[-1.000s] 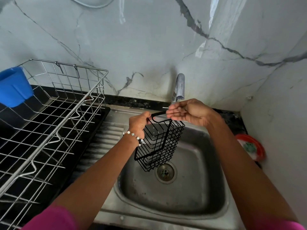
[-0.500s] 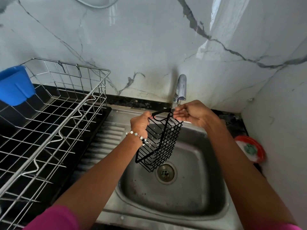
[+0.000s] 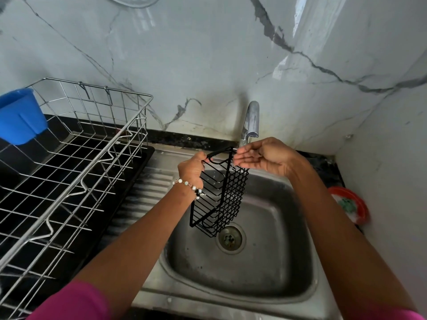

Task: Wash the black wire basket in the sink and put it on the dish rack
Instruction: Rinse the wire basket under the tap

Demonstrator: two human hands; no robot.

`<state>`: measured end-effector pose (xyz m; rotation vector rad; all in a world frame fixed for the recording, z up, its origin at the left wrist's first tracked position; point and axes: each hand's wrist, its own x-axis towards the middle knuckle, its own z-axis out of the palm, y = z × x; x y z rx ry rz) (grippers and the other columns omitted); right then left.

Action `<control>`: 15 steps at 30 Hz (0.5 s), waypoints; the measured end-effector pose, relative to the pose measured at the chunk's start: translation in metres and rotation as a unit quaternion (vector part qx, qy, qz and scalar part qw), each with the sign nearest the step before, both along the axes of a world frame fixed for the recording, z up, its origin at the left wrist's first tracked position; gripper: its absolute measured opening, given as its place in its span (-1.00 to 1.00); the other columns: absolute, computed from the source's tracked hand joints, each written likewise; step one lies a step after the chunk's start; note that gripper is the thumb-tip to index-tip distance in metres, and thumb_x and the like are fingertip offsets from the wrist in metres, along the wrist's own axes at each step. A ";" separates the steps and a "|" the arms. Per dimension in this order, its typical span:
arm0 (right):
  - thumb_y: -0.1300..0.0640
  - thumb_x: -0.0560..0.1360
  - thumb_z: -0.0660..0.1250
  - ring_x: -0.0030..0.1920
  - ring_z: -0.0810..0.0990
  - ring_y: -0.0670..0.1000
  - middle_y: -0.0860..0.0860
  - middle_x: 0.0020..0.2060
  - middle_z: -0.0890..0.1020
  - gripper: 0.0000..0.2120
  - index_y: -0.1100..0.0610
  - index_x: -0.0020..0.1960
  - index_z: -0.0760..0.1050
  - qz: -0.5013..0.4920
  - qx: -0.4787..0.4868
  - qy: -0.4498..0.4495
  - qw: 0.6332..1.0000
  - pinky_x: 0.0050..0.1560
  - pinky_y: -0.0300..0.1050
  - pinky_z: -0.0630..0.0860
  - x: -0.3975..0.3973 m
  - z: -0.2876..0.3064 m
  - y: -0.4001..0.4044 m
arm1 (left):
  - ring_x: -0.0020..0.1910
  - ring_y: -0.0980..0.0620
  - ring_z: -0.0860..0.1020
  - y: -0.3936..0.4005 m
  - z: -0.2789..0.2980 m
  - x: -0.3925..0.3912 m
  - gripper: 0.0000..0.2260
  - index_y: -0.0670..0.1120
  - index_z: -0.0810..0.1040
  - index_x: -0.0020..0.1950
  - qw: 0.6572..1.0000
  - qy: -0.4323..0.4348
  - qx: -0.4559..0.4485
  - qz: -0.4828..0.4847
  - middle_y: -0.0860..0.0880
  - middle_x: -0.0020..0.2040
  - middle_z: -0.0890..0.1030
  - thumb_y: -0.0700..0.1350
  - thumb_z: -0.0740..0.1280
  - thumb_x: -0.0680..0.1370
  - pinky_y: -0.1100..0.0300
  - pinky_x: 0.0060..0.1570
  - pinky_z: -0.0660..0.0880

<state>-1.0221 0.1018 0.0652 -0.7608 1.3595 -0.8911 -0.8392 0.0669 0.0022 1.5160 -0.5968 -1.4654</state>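
Head view, and the black wire basket (image 3: pixel 220 194) hangs on end over the sink (image 3: pixel 272 269), top up by the tap (image 3: pixel 250 122), bottom end just above the drain (image 3: pixel 230 238). The left hand (image 3: pixel 191 168) sits at the basket's nine o'clock, fingers curled tight round the rim wire at the top corner: a firm grasp, beaded bracelet (image 3: pixel 189 185) on the wrist. The right hand (image 3: pixel 263 157) is at the basket's one o'clock, right under the spout, fingers nearly straight and together, palm tipped up, fingertips (image 3: pixel 238 158) brushing the upper edge of the mesh, clasping nothing. Water seems to splash there, though it's too fine to be sure. Out at nine o'clock from the sink stands the dish rack (image 3: pixel 76 172) on its black tray, a blue cup (image 3: pixel 19 116) hooked on its far corner. At three o'clock, a red dish (image 3: pixel 351 207) on the counter.
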 end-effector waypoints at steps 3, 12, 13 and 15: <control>0.43 0.56 0.14 -0.07 0.68 0.16 0.29 -0.03 0.64 -0.80 0.42 0.04 0.53 -0.107 -0.016 0.086 0.990 -0.08 -0.08 0.64 -0.006 -0.013 -0.008 | -0.47 0.10 0.27 0.000 0.000 0.003 -0.86 -0.15 0.56 -0.37 1.000 0.002 0.005 0.000 -0.01 -0.38 0.52 -0.22 0.37 0.40 0.24 -0.33 0.28; 0.01 0.47 0.40 0.12 0.50 -0.11 -0.15 0.14 0.55 -0.64 -0.12 0.23 0.41 0.027 -0.042 0.114 0.992 0.20 0.16 0.32 0.003 -0.058 0.020 | -0.50 0.12 0.22 -0.007 -0.012 0.029 -0.81 -0.07 0.48 -0.33 0.995 0.103 0.009 0.007 -0.05 -0.36 0.61 -0.24 0.30 0.47 0.32 -0.53 0.19; 0.03 0.48 0.40 0.12 0.51 -0.09 -0.14 0.10 0.57 -0.69 -0.17 0.17 0.42 0.017 -0.060 0.124 0.990 0.20 0.20 0.35 0.004 -0.059 0.020 | -0.50 0.12 0.22 -0.006 -0.015 0.032 -0.80 -0.06 0.45 -0.33 0.994 0.112 0.014 0.001 -0.04 -0.38 0.60 -0.24 0.28 0.49 0.34 -0.57 0.19; 0.04 0.46 0.43 0.16 0.53 0.01 -0.04 0.11 0.59 -0.72 -0.20 0.10 0.46 0.006 -0.087 0.148 0.985 0.16 0.26 0.43 0.006 -0.060 0.021 | -0.56 0.14 0.24 -0.003 -0.021 0.036 -0.81 -0.05 0.42 -0.30 0.992 0.127 0.019 -0.009 0.00 -0.47 0.58 -0.23 0.24 0.51 0.35 -0.61 0.18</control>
